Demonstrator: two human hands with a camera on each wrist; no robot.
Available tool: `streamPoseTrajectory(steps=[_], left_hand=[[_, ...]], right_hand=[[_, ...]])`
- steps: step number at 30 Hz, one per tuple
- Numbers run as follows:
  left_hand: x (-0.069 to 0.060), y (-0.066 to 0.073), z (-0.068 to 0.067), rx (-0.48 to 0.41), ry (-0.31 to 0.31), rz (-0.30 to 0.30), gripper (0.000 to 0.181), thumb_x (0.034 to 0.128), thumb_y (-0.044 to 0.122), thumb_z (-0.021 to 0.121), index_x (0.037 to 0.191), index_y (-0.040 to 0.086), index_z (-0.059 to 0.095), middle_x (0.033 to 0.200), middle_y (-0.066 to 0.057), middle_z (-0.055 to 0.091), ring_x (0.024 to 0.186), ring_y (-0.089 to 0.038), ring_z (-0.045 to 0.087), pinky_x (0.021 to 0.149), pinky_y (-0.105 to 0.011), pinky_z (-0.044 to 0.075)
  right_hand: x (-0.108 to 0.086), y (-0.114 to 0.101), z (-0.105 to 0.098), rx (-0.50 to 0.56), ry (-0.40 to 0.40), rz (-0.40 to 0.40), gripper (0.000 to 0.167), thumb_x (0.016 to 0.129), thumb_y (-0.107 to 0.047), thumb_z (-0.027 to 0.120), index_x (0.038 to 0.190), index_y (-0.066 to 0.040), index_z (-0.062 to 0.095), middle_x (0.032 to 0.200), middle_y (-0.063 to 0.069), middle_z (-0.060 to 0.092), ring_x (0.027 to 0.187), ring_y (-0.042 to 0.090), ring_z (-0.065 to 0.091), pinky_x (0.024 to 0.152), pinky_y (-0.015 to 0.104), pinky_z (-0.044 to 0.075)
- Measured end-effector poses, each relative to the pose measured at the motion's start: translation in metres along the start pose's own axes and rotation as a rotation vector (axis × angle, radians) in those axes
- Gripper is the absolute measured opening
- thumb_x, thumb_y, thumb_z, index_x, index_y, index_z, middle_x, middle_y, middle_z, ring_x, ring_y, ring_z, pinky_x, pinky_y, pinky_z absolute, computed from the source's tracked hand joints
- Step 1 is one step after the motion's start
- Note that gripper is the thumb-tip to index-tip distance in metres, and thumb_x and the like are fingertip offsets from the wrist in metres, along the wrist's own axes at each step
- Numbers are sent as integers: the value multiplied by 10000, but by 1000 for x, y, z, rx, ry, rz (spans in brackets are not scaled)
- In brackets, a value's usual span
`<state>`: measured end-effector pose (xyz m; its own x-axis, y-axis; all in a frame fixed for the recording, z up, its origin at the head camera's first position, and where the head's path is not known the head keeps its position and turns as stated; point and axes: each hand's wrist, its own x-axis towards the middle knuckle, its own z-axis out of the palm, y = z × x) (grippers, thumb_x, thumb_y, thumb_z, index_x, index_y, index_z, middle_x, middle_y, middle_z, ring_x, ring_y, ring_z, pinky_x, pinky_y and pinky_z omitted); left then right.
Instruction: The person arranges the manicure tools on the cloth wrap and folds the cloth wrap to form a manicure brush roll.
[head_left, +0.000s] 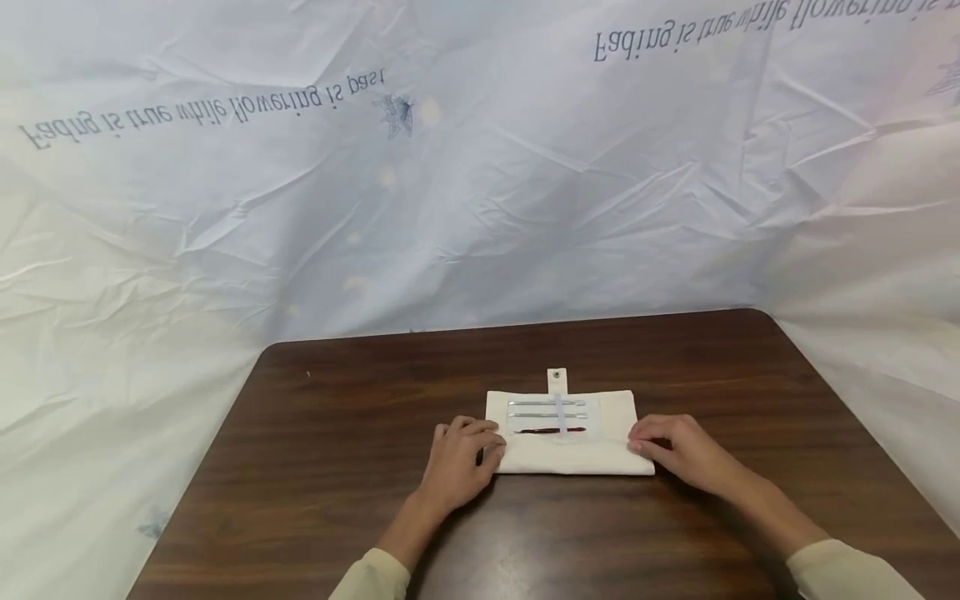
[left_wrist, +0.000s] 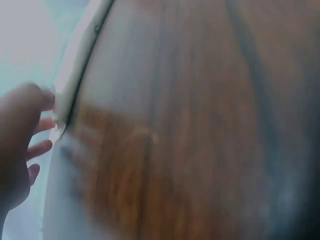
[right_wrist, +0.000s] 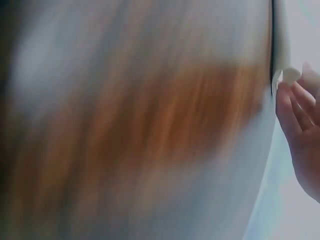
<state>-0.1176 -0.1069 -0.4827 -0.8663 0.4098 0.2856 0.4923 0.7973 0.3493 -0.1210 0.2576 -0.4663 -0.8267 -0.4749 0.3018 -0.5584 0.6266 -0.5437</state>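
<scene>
A white fabric tool pouch (head_left: 570, 457) lies on the table, its near part folded over into a thick edge. Two slim silver tools (head_left: 546, 415) and a dark red one (head_left: 551, 431) lie across it under a pale band. From the far side sticks out a tab (head_left: 557, 379) with a snap. My left hand (head_left: 459, 462) holds the pouch's left edge between thumb and fingers. At the right end, my right hand (head_left: 690, 450) pinches the folded edge; the right wrist view shows the rolled end (right_wrist: 291, 75) at its fingertips. In the left wrist view the pouch edge (left_wrist: 75, 65) meets the fingers.
The dark wooden table (head_left: 337, 433) has rounded far corners. A creased white sheet (head_left: 480, 183) with printed writing hangs behind it and down both sides. A tiny pale speck (head_left: 308, 374) is at the table's far left.
</scene>
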Motion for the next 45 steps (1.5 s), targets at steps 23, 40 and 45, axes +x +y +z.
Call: streamPoseTrajectory(steps=[23,40,45], left_hand=[[3,-10,-5,-292,-71,-172,257,1014,390,604,1081,162,704,1066,-27,757,1159,-261,644,1095,-579,395],[36,4,7,-159,73,-191,266,911,227,733,1168,158,727,1208,-46,715,1126,-288,652,959,-573,463],[47,10,9,-95,2,50,286,943,365,715,1191,226,749,1229,21,733,1175,-222,664,1028,-542,456]], right_hand=[[1,5,-6,131,-114,302,335,1010,-284,636,1253,-54,656,1161,112,715,956,0,622,735,239,510],[35,6,-2,-2,-135,407,394,1022,-371,602,1220,-37,664,676,-21,550,537,76,399,535,257,353],[47,1,-9,-15,-170,353,364,997,-296,653,1199,6,673,833,48,630,654,122,508,607,296,426]])
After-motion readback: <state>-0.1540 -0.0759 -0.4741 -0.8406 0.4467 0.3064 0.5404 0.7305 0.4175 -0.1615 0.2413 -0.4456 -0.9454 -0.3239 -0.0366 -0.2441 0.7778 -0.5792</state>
